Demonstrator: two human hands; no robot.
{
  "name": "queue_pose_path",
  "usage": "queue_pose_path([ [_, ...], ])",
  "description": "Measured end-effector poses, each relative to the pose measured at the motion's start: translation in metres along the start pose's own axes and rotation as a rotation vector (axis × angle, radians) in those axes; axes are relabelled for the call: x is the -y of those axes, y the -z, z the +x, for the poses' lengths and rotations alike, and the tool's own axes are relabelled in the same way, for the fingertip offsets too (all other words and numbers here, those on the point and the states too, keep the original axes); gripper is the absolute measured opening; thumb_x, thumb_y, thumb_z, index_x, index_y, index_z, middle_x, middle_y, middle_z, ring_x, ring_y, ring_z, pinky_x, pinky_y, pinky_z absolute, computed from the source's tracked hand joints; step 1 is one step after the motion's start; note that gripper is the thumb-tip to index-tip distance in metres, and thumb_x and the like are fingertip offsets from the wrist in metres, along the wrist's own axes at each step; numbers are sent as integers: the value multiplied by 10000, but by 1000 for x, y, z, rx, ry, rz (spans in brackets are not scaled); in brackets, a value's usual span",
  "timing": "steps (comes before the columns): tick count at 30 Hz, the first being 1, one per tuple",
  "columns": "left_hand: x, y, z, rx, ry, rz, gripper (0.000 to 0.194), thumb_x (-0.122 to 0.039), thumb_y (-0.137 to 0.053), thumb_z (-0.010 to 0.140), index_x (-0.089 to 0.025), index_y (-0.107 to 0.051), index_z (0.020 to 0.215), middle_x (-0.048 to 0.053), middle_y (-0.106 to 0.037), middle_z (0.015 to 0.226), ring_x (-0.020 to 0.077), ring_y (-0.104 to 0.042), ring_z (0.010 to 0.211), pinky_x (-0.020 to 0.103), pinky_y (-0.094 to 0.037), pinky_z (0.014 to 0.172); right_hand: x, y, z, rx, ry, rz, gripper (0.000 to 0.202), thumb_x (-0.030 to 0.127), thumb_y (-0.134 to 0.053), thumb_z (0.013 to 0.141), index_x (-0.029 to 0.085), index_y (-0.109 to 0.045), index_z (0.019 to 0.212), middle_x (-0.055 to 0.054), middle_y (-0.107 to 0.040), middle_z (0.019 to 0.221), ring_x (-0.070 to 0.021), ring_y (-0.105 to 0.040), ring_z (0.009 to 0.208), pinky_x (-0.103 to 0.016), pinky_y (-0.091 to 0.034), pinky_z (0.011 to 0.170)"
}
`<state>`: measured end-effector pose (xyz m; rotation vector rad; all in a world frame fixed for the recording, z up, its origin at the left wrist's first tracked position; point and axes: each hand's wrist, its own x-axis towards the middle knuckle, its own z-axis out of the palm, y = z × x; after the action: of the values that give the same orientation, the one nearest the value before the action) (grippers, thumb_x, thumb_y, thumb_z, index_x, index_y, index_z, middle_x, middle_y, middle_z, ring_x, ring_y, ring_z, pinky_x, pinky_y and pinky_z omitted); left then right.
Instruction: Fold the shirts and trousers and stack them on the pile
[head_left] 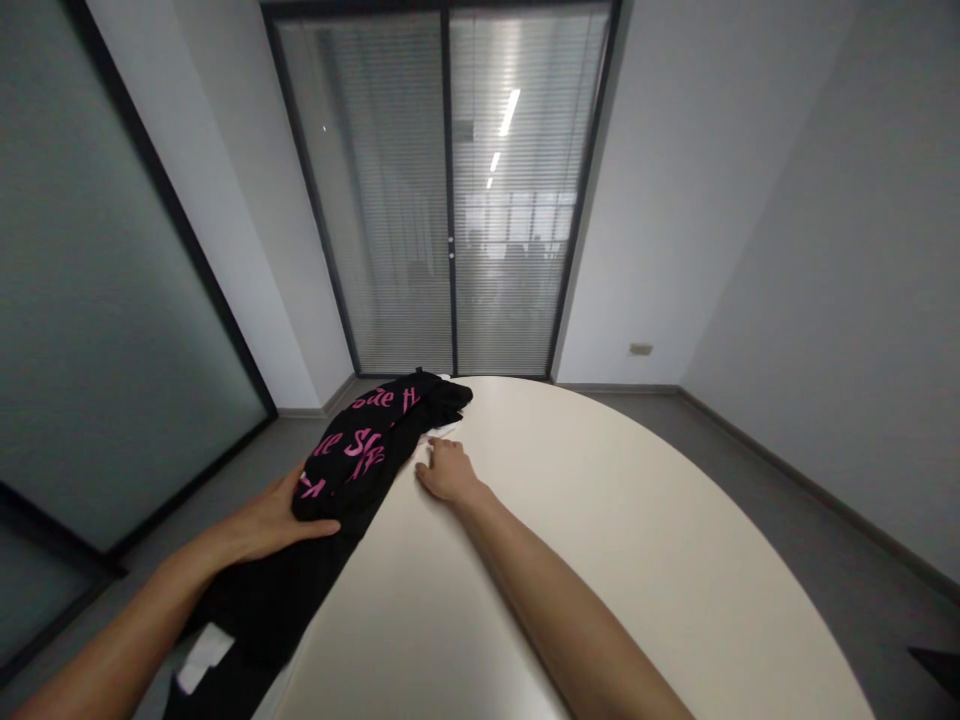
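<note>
A black cloth item with pink lettering lies bunched along the left edge of the white table, its lower part stretching toward the bottom left, where a white label shows. My left hand is closed round the left side of the black cloth, thumb on top and fingers hidden beneath or behind it. My right hand rests on the table just right of the cloth, fingers bent, beside a small whitish piece at the cloth's edge. What its fingertips hold, if anything, is too small to make out.
The white table has a rounded far and right edge. Beyond it stand a glass door with blinds and grey-white walls. A frosted glass panel is at the left. A dark pointed object shows at the lower right.
</note>
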<state>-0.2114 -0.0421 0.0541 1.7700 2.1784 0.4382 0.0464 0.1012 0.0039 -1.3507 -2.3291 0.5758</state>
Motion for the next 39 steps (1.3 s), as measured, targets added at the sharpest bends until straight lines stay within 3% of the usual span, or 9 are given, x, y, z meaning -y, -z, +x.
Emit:
queue_pose_path([
  [5, -20, 8, 8, -8, 142, 24, 1058, -811, -428, 790, -86, -284, 1548, 207, -365, 1561, 354, -430, 1393, 443, -371, 1140, -56, 44, -33, -1, -77, -165, 490, 369, -545, 887, 144, -578, 1321, -161, -590, 1351, -331, -464, 1275, -419, -403, 998],
  [7, -32, -7, 12, -4, 216, 122, 1066, -798, -388, 812, -78, -198, 1574, 259, -377, 1538, 407, -466, 1351, 517, -374, 1111, -81, 62, -49, -25, -130, -211, 457, 391, -524, 907, 145, -602, 1284, -162, -608, 1322, -337, -460, 1271, -416, -399, 987],
  [10, -51, -33, 14, -62, 344, 347, 1019, -775, -418, 806, -165, -186, 1589, 281, -336, 1549, 565, -415, 1310, 751, -312, 993, -114, 85, -73, -33, -179, -282, 366, 397, -498, 929, 170, -655, 1168, -146, -623, 1296, -323, -481, 1239, -393, -397, 960],
  [12, -67, -43, 16, -152, 334, 430, 1014, -701, -528, 788, -128, -237, 1572, 307, -294, 1557, 610, -318, 1342, 771, -287, 981, -132, 98, -89, -43, -189, -302, 340, 392, -495, 932, 184, -663, 1142, -128, -631, 1288, -305, -504, 1214, -369, -395, 946],
  [16, -119, -58, 22, -455, -34, 435, 846, -445, -535, 863, -36, -243, 1545, 295, -231, 1586, 498, -189, 1453, 630, -221, 1135, -149, 114, -112, -66, -236, -305, 348, 402, -463, 948, 181, -680, 1106, -134, -664, 1226, -291, -563, 1147, -356, -409, 913],
  [19, -163, -93, 28, -306, -427, 269, 638, -368, -441, 938, -90, -357, 1505, 183, -291, 1603, 344, -222, 1489, 469, -210, 1204, -148, 111, -120, -79, -225, -292, 435, 465, -404, 975, 175, -686, 1135, -150, -659, 1244, -292, -554, 1185, -388, -386, 983],
  [22, -189, -141, 33, -142, -484, 186, 625, -440, -399, 978, -138, -349, 1523, 149, -273, 1619, 310, -226, 1497, 464, -210, 1206, -143, 96, -123, -97, -168, -260, 600, 581, -378, 971, 194, -548, 1396, -139, -463, 1509, -321, -359, 1409, -482, -225, 1142],
  [26, -190, -175, 38, 2, -467, 209, 598, -500, -363, 992, -209, -397, 1514, 112, -276, 1621, 323, -195, 1505, 516, -157, 1208, -144, 83, -124, -2, -128, -180, 723, 644, -419, 937, 241, -378, 1535, -83, -248, 1630, -327, -128, 1515, -546, -27, 1193],
  [39, -185, -173, 43, -13, -485, 209, 574, -469, -377, 991, -203, -433, 1497, 102, -300, 1614, 318, -216, 1500, 503, -167, 1217, -149, 83, -127, 71, -81, -222, 798, 658, -411, 919, 210, -303, 1569, -77, -191, 1641, -322, -98, 1523, -527, -32, 1205],
])
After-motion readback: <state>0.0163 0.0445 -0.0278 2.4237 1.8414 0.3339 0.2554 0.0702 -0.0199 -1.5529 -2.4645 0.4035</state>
